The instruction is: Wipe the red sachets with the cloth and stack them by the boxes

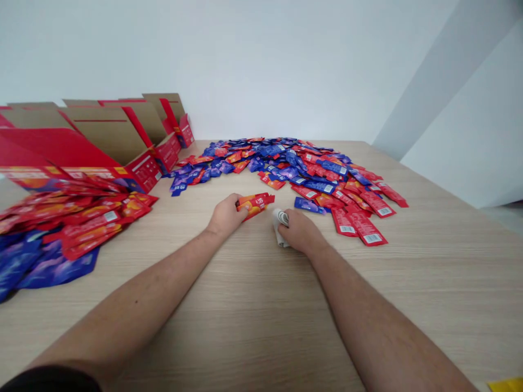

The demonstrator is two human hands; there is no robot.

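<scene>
My left hand (226, 215) is closed around a small stack of red and orange sachets (256, 203) held low over the wooden table (261, 305). My right hand (299, 231) rests on the table just to the right, fingers curled on a crumpled white and grey item (280, 220) that I cannot identify. A big heap of red and blue sachets (298, 166) lies spread behind both hands, within a short reach.
Open red cardboard display boxes (134, 144) stand in a row at the back left. A second pile of red sachets (81, 218) over blue ones (49, 267) lies at the left edge. A yellow corner (506, 385) shows at the bottom right. A white wall stands behind.
</scene>
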